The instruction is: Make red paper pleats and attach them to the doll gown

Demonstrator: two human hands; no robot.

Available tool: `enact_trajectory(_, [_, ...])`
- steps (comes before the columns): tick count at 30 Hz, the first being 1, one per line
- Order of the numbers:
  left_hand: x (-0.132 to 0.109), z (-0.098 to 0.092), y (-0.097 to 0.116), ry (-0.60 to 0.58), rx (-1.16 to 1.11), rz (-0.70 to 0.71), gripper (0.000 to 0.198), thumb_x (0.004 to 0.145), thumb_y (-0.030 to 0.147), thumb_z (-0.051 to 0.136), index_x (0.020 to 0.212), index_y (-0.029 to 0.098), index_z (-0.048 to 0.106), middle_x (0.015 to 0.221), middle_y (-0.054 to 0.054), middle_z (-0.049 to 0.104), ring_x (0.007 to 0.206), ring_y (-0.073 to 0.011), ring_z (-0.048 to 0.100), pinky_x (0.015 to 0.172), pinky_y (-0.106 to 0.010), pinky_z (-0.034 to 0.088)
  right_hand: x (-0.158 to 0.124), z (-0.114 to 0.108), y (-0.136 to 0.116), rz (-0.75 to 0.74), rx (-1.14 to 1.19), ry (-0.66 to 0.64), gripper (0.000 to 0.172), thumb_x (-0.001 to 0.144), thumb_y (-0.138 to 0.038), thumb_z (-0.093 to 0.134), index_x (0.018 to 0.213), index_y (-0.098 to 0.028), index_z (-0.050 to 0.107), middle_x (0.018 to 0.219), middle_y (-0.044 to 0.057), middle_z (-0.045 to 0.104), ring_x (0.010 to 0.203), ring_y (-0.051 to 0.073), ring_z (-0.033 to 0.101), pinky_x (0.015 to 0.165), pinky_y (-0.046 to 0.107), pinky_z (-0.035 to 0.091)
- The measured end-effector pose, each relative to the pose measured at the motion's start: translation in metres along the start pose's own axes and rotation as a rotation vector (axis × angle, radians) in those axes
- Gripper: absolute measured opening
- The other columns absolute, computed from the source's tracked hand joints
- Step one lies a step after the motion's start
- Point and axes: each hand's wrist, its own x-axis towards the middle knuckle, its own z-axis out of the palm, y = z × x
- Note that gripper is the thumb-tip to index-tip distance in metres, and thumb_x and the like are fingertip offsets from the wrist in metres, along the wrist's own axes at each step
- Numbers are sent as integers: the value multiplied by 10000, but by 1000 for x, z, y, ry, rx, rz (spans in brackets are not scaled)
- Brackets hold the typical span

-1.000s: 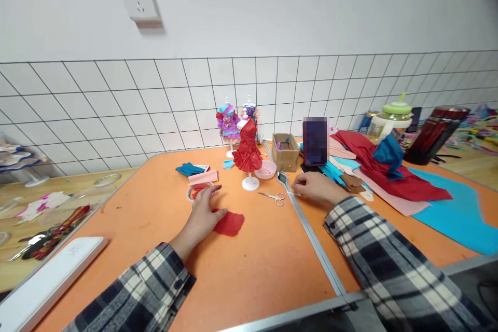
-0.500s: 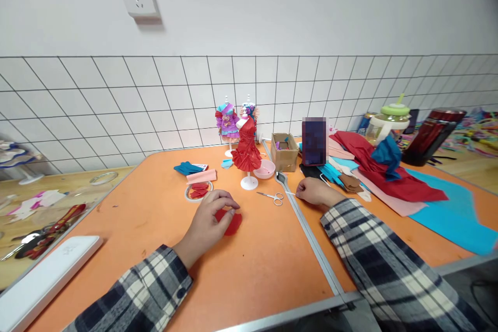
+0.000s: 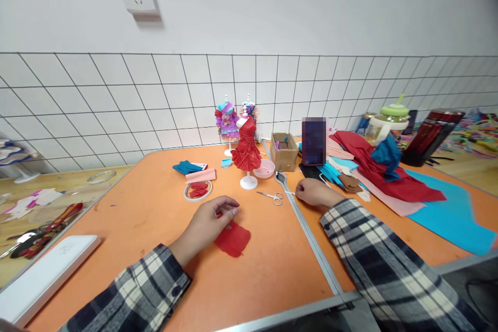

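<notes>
My left hand [image 3: 210, 218] hovers low over the table with its fingers loosely curved, thumb and forefinger apart. Just below it a small piece of red cloth [image 3: 233, 239] lies flat, its far edge partly hidden by the hand. My right hand [image 3: 311, 192] rests at the table's seam, fingers closed on a thin white item whose tip [image 3: 290, 193] pokes out leftward; its kind is unclear. Between the hands are small scissors [image 3: 272, 197]. Behind them stands a mini dress form in a ruffled red dress [image 3: 246, 145].
A clear ring-shaped dish [image 3: 185, 195] holds red cloth scraps. Near the back are a pink bowl [image 3: 264, 169], a cardboard box [image 3: 284, 153] and an upright phone [image 3: 314, 142]. Coloured cloths [image 3: 412, 187] spread across the right. A white power bank [image 3: 50, 275] lies at the left edge.
The red cloth piece now shows farther out, nearer to me and spread flatter beneath my left hand. That hand has shifted slightly; my right hand is almost still.
</notes>
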Motion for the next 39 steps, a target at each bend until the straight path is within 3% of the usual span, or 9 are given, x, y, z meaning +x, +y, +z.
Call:
enact_trajectory(4, [-3, -4, 10, 65, -52, 12, 326, 729, 497, 653, 834, 188, 670, 704, -31, 633, 561, -166, 564, 503, -277, 457, -14, -5, -23, -190, 136, -51, 171, 871, -253, 478, 842, -182, 631, 839, 35, 673, 749, 156, 592, 637, 235, 424])
enact_trajectory(7, [-5, -4, 13, 75, -32, 100, 291, 737, 476, 665, 760, 187, 692, 712, -46, 662, 634, -182, 593, 618, -300, 478, -18, -3, -36, -320, 279, 41, 190, 897, -273, 435, 894, -184, 602, 851, 32, 653, 771, 158, 582, 659, 243, 432])
enact_trajectory(11, [-3, -4, 5, -56, -281, 37, 267, 750, 429, 696, 817, 172, 724, 842, -83, 714, 824, -221, 646, 794, -327, 495, -10, 0, -22, -168, 137, 247, 205, 875, -288, 497, 953, -196, 662, 962, 76, 663, 865, 195, 603, 717, 268, 415])
enact_trajectory(15, [-1, -8, 2, -179, -797, -179, 279, 847, 362, 616, 1028, 160, 684, 1034, -110, 708, 978, -221, 660, 848, -319, 511, 2, 6, 3, -88, 4, 131, 212, 814, -304, 602, 961, -195, 709, 1036, 99, 649, 952, 226, 606, 791, 284, 412])
enact_trajectory(19, [-2, -15, 9, -250, -994, -286, 329, 896, 337, 557, 1159, 149, 615, 1157, -144, 668, 1085, -232, 633, 843, -316, 523, 9, 12, 6, -44, 1, 93, 138, 769, -260, 619, 789, -162, 715, 941, 112, 651, 850, 219, 611, 719, 284, 406])
enact_trajectory(24, [-3, -13, 9, -122, -725, -101, 286, 840, 376, 644, 1023, 159, 676, 946, -80, 691, 859, -185, 655, 810, -301, 510, 4, 5, -7, -75, 57, 134, 114, 770, -196, 566, 735, -154, 666, 885, 86, 635, 811, 190, 578, 687, 267, 387])
enact_trajectory(27, [-6, -8, 13, -26, -319, 8, 322, 809, 461, 654, 835, 146, 716, 760, -44, 663, 702, -150, 589, 638, -244, 465, -8, 2, -27, -306, 237, 167, 94, 798, -211, 527, 781, -171, 610, 864, 44, 598, 809, 169, 542, 703, 261, 384])
enact_trajectory(31, [-11, 1, 21, -145, -93, 70, 453, 829, 558, 561, 861, 144, 740, 848, -77, 706, 750, -179, 589, 658, -269, 440, -28, 17, -68, -698, 570, -1, 142, 831, -207, 466, 701, -183, 514, 736, 10, 528, 719, 151, 505, 673, 265, 385])
enact_trajectory(39, [-14, 5, 20, -269, -164, 25, 370, 715, 499, 706, 773, 134, 718, 744, -44, 676, 680, -156, 566, 666, -267, 429, -46, 37, -99, -729, 420, 217, 125, 863, -168, 447, 754, -185, 506, 779, 21, 543, 773, 170, 484, 705, 303, 344])
